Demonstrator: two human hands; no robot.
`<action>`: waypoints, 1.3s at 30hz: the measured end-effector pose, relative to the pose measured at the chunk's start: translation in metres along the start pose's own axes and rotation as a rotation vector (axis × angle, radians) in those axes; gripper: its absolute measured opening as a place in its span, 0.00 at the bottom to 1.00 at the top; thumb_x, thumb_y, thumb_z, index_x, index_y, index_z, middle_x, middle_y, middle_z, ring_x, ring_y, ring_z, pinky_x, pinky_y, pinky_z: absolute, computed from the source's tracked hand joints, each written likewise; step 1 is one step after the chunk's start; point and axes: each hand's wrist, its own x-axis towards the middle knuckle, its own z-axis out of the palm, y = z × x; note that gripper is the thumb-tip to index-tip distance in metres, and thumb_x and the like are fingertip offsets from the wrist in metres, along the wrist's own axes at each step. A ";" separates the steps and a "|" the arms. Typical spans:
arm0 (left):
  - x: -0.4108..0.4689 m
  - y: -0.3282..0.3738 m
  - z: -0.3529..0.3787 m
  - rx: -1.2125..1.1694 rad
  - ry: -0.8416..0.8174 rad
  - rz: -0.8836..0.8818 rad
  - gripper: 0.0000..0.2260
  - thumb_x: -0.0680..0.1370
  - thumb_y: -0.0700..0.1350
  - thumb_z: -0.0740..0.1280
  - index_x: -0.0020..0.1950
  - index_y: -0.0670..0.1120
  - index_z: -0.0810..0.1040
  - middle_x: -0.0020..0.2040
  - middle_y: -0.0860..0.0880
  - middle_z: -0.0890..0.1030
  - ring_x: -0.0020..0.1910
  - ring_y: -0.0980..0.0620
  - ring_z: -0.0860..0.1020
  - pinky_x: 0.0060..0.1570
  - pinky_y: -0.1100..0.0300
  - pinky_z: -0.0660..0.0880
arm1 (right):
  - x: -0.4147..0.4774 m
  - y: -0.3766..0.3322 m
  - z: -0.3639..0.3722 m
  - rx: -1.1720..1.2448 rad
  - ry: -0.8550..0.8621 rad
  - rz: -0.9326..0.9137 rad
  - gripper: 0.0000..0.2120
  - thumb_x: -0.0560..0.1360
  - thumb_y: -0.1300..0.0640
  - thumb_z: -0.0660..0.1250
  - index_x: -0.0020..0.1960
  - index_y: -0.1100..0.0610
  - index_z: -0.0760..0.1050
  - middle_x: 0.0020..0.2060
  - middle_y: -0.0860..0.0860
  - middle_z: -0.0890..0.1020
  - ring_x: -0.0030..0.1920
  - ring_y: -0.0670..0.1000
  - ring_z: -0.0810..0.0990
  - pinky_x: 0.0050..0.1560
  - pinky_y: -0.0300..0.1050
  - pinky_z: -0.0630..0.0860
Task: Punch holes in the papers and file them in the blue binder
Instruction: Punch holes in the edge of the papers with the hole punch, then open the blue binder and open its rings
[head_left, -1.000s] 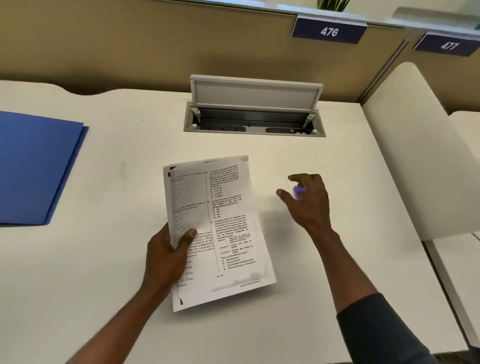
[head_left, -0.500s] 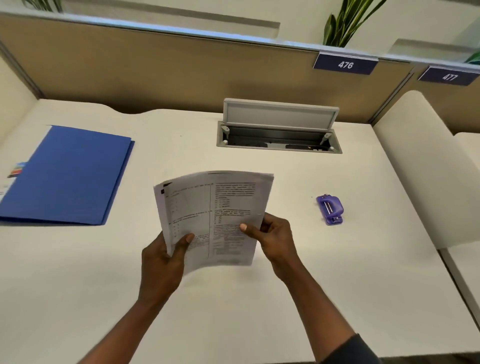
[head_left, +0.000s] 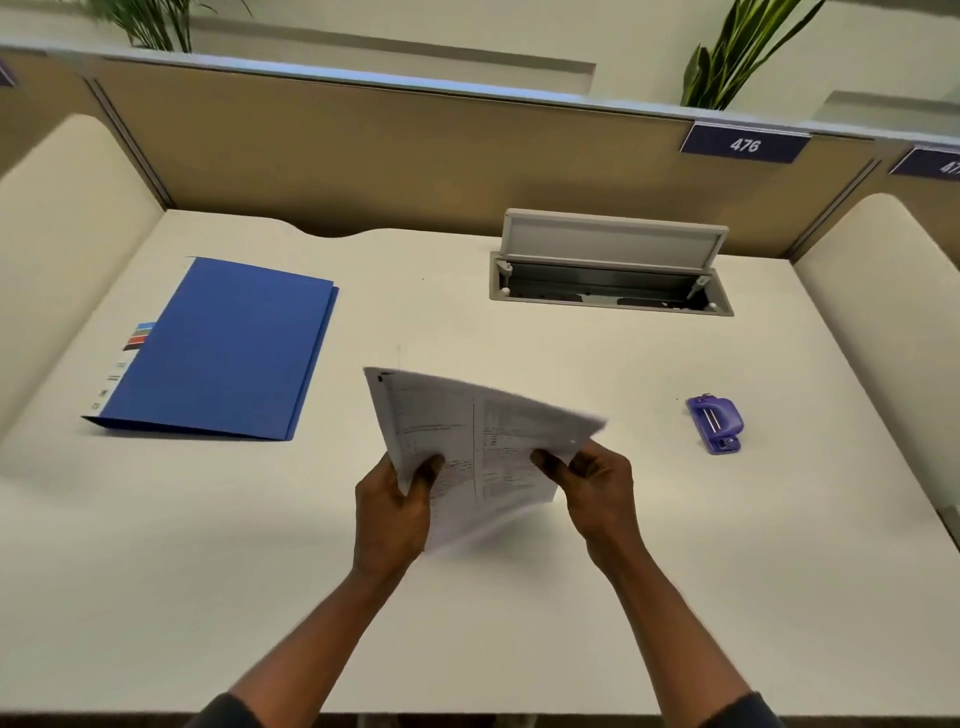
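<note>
Two hands hold a thin sheaf of printed papers (head_left: 467, 431) just above a pale desk (head_left: 519, 613). The left hand (head_left: 395, 509) grips the lower left edge, thumb across the top sheet and fingers curled beneath, while the right hand (head_left: 597, 488) pinches the lower right edge between thumb and fingers. The papers, held at a tilt and clear of the desk, sit near its centre, between the blue binder (head_left: 223, 353) and the hole punch (head_left: 714, 423). They look light and limp. The sheets bow between the two grips and the far right corner blurs, suggesting they would sag or fan apart unless held at both sides or squared against the desk. A hold close to the edge to be punched would probably steady them best. The pages are white, printed in two columns of small black text split by a vertical rule, with a dark mark at the upper left corner; the number of sheets cannot be told. The blue binder lies closed well to the left, with coloured tabs showing along its left side. The small purple hole punch rests on the desk to the right, well apart from the hands. Beyond, a cable hatch (head_left: 610, 270) stands open below a tan partition (head_left: 415, 156) bearing a number plate (head_left: 744, 145) marked 476.
</note>
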 end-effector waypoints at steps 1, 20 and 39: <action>0.000 0.001 0.000 0.019 -0.002 -0.002 0.07 0.83 0.46 0.72 0.61 0.51 0.83 0.53 0.59 0.87 0.52 0.59 0.85 0.46 0.63 0.84 | 0.000 -0.001 0.000 0.000 0.013 0.000 0.08 0.75 0.60 0.78 0.47 0.46 0.88 0.44 0.45 0.89 0.45 0.45 0.87 0.46 0.39 0.82; -0.002 -0.019 0.019 0.887 -0.238 -0.365 0.07 0.77 0.46 0.65 0.52 0.45 0.74 0.56 0.44 0.83 0.55 0.40 0.82 0.47 0.54 0.73 | -0.031 0.073 0.037 -0.777 0.148 0.280 0.08 0.78 0.55 0.74 0.55 0.56 0.81 0.51 0.53 0.83 0.51 0.56 0.82 0.49 0.47 0.76; 0.088 -0.018 -0.105 1.175 0.058 -0.032 0.28 0.75 0.43 0.73 0.72 0.38 0.70 0.80 0.35 0.61 0.79 0.35 0.61 0.76 0.46 0.62 | -0.043 0.048 0.065 -0.781 0.298 0.021 0.32 0.73 0.60 0.77 0.74 0.59 0.69 0.66 0.61 0.73 0.67 0.64 0.69 0.64 0.62 0.74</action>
